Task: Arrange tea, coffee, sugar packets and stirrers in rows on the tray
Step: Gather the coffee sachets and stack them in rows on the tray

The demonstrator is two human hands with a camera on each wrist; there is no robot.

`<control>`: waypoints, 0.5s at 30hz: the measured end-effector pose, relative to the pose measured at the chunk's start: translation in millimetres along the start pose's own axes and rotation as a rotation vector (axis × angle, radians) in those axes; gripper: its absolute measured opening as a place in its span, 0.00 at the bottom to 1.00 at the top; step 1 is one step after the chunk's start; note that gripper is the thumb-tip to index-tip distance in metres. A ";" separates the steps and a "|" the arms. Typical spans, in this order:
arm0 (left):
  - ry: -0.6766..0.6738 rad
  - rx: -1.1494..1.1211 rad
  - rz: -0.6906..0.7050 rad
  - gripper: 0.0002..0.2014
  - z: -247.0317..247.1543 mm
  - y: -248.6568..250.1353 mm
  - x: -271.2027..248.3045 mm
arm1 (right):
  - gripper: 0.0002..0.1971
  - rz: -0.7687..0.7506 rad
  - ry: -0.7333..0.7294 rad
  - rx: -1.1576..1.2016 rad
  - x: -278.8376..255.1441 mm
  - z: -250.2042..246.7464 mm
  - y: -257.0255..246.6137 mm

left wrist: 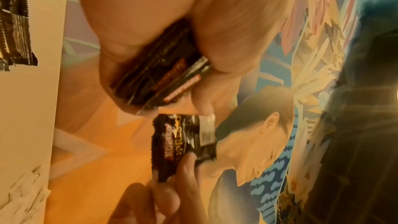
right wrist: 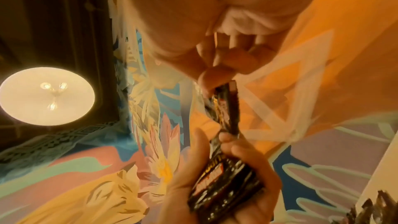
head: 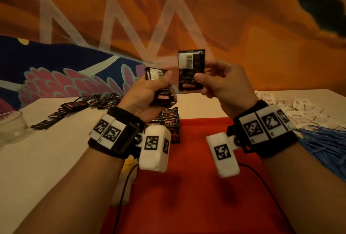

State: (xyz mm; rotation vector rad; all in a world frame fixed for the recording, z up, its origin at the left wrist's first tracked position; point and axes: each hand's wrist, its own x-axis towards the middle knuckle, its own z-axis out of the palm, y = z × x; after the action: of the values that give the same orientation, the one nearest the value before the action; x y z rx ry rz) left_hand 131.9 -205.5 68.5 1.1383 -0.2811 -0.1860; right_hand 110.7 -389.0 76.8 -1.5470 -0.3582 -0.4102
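Up above the desk point(head: 56, 159), both hands are raised in front of a painted orange wall. The left hand point(head: 148, 95) is clenched around a small stack of black coffee packets point(head: 162, 97), thumb pressed over the top one. Just beside it, the right hand point(head: 226, 87) pinches a single coffee packet point(head: 191, 69) upright between thumb and fingers, its printed back facing the camera. Below the hands, a red tray point(head: 196, 187) sits at the desk's near edge; a short row of coffee packets point(head: 171, 121) lies overlapped at its far left corner. Loose black packets point(head: 82, 104) are scattered toward the desk's far left edge, with a glass bowl point(head: 11, 127) at the left edge. White sugar packets point(head: 299, 110) are heaped at the far right corner, with blue stirrers point(head: 325, 145) beside the tray.
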 end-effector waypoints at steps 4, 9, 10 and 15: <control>0.028 -0.136 -0.189 0.22 -4.2 4.2 -0.4 | 0.10 -0.362 0.068 -0.231 3.3 -0.5 9.8; -0.028 0.016 0.004 0.21 1.5 3.0 -3.2 | 0.09 -0.667 -0.022 -0.630 1.4 8.4 30.6; 0.001 0.017 0.069 0.22 1.4 2.4 -2.3 | 0.10 -0.562 -0.018 -0.529 0.3 9.8 30.7; 0.049 0.113 0.222 0.20 -1.0 0.2 1.3 | 0.10 0.071 -0.072 -0.075 -5.2 17.1 20.7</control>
State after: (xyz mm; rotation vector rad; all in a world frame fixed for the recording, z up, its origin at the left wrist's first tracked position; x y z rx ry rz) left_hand 133.5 -204.9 68.4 1.2125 -0.3753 0.0541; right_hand 116.4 -372.2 56.1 -1.6459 -0.3460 -0.3164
